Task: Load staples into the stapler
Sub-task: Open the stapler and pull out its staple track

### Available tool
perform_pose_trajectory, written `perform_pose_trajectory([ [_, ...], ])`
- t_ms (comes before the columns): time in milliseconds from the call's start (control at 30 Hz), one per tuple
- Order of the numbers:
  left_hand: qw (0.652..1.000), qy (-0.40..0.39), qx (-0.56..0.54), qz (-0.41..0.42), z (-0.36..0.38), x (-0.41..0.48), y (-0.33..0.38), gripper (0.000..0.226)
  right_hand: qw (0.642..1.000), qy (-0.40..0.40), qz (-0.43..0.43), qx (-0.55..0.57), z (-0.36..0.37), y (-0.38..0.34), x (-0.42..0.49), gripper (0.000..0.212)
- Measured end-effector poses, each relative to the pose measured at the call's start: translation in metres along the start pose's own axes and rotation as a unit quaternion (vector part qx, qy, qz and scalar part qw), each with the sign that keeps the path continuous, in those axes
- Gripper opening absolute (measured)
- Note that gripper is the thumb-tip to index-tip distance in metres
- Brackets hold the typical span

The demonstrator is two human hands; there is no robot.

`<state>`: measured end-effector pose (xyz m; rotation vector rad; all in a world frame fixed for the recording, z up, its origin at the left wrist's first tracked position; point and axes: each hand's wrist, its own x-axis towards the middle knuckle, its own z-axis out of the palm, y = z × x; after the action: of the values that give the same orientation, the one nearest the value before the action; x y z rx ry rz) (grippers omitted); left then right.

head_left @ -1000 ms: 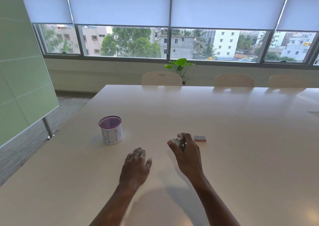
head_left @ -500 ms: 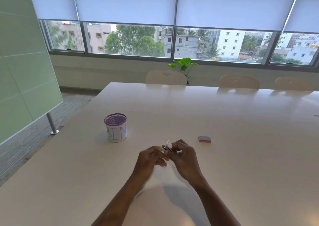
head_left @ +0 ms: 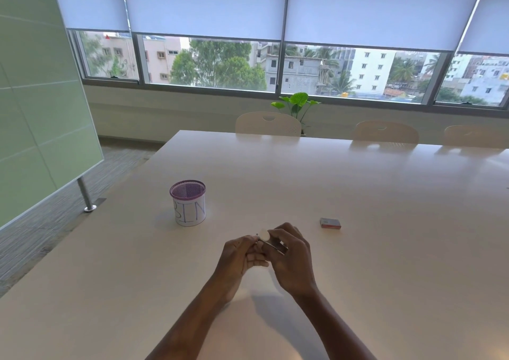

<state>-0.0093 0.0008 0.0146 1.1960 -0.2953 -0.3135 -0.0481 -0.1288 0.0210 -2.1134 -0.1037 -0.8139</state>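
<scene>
A small metal stapler (head_left: pixel 268 240) is held just above the table between both hands, mostly hidden by fingers; a pale rounded end and a thin metal strip show. My left hand (head_left: pixel 239 258) grips its left end. My right hand (head_left: pixel 292 260) wraps over it from the right, fingers curled on top. A small red and grey staple box (head_left: pixel 330 223) lies flat on the table to the right of my hands, untouched.
A white cup with a purple mesh rim, marked "BIN" (head_left: pixel 188 202), stands to the left. The large pale table (head_left: pixel 385 249) stretches ahead to three chairs (head_left: pixel 267 124) and a green plant (head_left: pixel 297 103). A green glass board (head_left: pixel 35 112) stands at the left.
My left hand lifted off the table and joined my right hand on the stapler. Both hands have drawn slightly nearer to me with it. The staple box has not moved.
</scene>
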Motion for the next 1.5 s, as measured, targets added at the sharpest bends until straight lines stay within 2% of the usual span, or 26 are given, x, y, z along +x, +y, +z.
perform_pose_trajectory([
  [233, 1.000, -0.001, 0.017, 0.006, -0.003, 0.000, -0.003, 0.037, 0.993, 0.000, -0.072, -0.089, -0.002, -0.006, 0.001, 0.004],
  [367, 0.999, -0.020, 0.033, 0.015, -0.004, 0.000, -0.003, 0.037, 0.991, 0.005, -0.073, -0.114, -0.002, -0.004, 0.001, 0.002],
  [600, 0.999, -0.018, 0.047, 0.016, -0.003, 0.000, -0.002, 0.038, 0.975, -0.006, -0.095, -0.200, -0.001, -0.005, -0.002, 0.022],
  [833, 0.999, -0.005, 0.033, 0.013, -0.003, 0.000, -0.003, 0.033, 0.958, 0.019, -0.136, -0.251, 0.002, -0.006, -0.006, 0.022],
  [1067, 0.999, 0.007, 0.041, 0.019, -0.003, -0.001, -0.004, 0.034, 0.949, 0.045, -0.170, -0.263, 0.006, 0.000, -0.009, 0.026],
  [1300, 0.998, 0.019, 0.055, 0.020, -0.004, -0.003, -0.006, 0.035, 0.951, 0.029, -0.164, -0.262, 0.009, 0.002, -0.010, 0.025],
  [1400, 0.998, 0.029, 0.054, 0.011, -0.005, -0.002, -0.007, 0.034, 0.964, 0.063, -0.140, -0.218, 0.006, -0.004, -0.007, 0.014],
  [1500, 0.999, 0.034, 0.033, 0.002, -0.004, -0.004, -0.004, 0.035, 0.979, 0.097, -0.114, -0.138, 0.005, -0.012, -0.002, 0.016],
])
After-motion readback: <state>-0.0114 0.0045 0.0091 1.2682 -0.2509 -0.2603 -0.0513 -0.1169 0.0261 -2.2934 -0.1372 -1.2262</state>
